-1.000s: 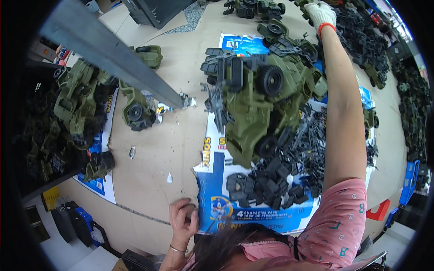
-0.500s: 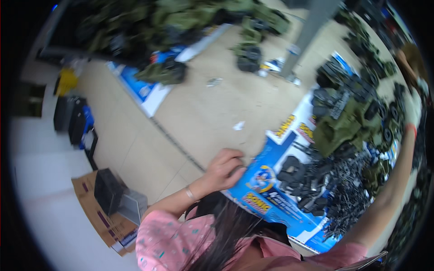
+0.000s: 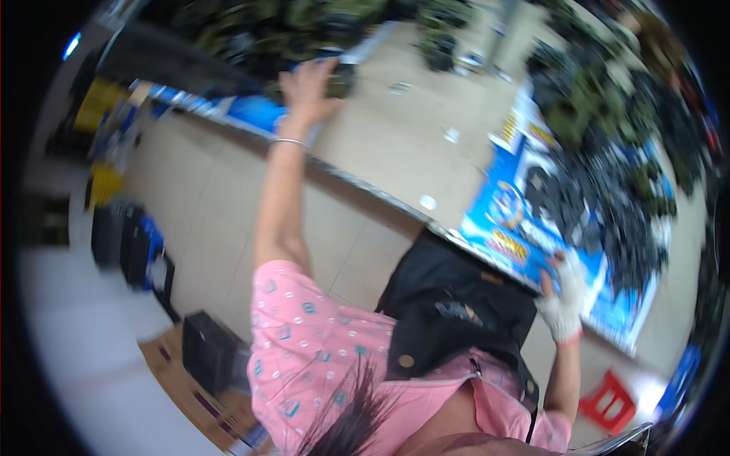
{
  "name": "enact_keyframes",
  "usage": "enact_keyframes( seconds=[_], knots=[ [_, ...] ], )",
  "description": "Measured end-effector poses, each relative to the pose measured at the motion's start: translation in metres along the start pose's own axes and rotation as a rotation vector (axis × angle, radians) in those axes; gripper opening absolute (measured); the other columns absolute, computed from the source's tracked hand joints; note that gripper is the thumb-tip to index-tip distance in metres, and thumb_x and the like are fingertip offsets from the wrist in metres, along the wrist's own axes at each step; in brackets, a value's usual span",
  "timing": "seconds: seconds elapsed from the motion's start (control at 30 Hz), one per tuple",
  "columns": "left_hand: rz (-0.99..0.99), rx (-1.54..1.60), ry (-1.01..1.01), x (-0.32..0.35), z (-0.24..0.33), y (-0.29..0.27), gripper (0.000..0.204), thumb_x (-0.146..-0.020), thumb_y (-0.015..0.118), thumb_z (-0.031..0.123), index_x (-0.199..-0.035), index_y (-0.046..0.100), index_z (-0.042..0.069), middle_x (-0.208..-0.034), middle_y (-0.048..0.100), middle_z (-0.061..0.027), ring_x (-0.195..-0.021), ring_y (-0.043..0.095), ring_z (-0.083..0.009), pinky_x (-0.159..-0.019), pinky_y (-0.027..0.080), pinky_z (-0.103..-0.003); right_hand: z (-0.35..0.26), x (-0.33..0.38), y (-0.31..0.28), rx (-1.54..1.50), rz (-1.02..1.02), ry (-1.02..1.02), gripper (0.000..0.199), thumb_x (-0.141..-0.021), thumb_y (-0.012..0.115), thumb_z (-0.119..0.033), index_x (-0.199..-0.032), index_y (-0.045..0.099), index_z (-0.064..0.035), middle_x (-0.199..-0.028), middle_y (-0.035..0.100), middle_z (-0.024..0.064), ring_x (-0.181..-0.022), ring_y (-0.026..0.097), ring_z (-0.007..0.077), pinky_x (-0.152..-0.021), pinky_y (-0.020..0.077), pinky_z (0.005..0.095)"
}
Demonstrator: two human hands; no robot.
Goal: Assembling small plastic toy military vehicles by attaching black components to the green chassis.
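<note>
A dark green toy vehicle part [image 3: 341,76] lies on the tan worktable [image 3: 395,144] near its far left stretch, at the edge of a heap of similar green pieces [image 3: 251,30]. The person's bare left hand [image 3: 310,87] reaches out to it with fingers spread wide, touching or just beside it; motion blur hides whether any finger has closed on it. A thin bangle [image 3: 289,141] circles that wrist. The right hand [image 3: 561,298], in a white glove, rests on the near edge of a blue printed sheet [image 3: 509,228] at the table's rim, its fingers curled over the edge. Black and green toy parts [image 3: 608,175] cover the sheet beyond.
</note>
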State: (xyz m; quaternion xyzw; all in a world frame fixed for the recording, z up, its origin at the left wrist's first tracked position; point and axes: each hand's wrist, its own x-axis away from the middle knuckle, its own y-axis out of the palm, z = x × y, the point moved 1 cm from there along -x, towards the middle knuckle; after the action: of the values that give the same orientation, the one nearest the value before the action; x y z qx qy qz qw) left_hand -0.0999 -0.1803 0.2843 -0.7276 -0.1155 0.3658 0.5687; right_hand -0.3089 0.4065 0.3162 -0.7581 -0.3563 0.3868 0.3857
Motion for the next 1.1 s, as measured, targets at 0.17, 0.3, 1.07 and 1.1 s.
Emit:
enact_keyframes(
  seconds=[0.17, 0.3, 1.07, 1.1],
  knots=[
    [-0.072, -0.024, 0.072, -0.024, 0.043, -0.054, 0.086, -0.067, 0.088, 0.044, -0.141, 0.053, 0.018, -0.122, 0.065, -0.0151, -0.12, 0.06, -0.0365, -0.105, 0.046, -0.049, -0.002, 0.022, 0.018, -0.01, -0.062, 0.191, 0.022, -0.083, 0.074, -0.011, -0.103, 0.067, -0.0058, -0.107, 0.067, 0.0129, -0.098, 0.061, 0.0379, -0.085, 0.0499, 0.0474],
    [-0.156, 0.487, -0.018, -0.013, 0.136, -0.124, 0.086, -0.079, 0.081, 0.051, -0.144, 0.047, 0.006, -0.123, 0.068, -0.0257, -0.112, 0.065, -0.0449, -0.097, 0.052, -0.047, 0.035, 0.021, 0.009, 0.065, -0.017, 0.338, 0.017, -0.087, 0.071, -0.014, -0.1, 0.066, -0.0045, -0.098, 0.064, 0.0162, -0.095, 0.06, 0.0389, -0.081, 0.049, 0.0488],
    [-0.221, 1.77, -0.049, 0.12, 0.316, -0.141, 0.055, -0.093, 0.072, 0.008, -0.143, 0.052, -0.002, -0.126, 0.065, -0.015, -0.109, 0.068, -0.0233, -0.09, 0.057, -0.035, -0.024, -0.115, 0.016, 0.125, 0.245, -0.293, 0.044, -0.067, 0.073, -0.009, -0.11, 0.067, -0.0064, -0.101, 0.065, 0.013, -0.09, 0.062, 0.0386, -0.083, 0.0489, 0.0495],
    [-0.207, 1.983, -0.086, 0.126, 0.329, -0.132, 0.051, -0.097, 0.068, 0.007, -0.144, 0.05, -0.002, -0.123, 0.067, -0.0146, -0.108, 0.068, -0.0216, -0.089, 0.058, -0.035, -0.042, -0.106, 0.023, 0.071, 0.205, -0.312, 0.045, -0.067, 0.074, -0.01, -0.111, 0.067, -0.0072, -0.103, 0.065, 0.0132, -0.092, 0.062, 0.0403, -0.085, 0.0483, 0.0514]
  ],
)
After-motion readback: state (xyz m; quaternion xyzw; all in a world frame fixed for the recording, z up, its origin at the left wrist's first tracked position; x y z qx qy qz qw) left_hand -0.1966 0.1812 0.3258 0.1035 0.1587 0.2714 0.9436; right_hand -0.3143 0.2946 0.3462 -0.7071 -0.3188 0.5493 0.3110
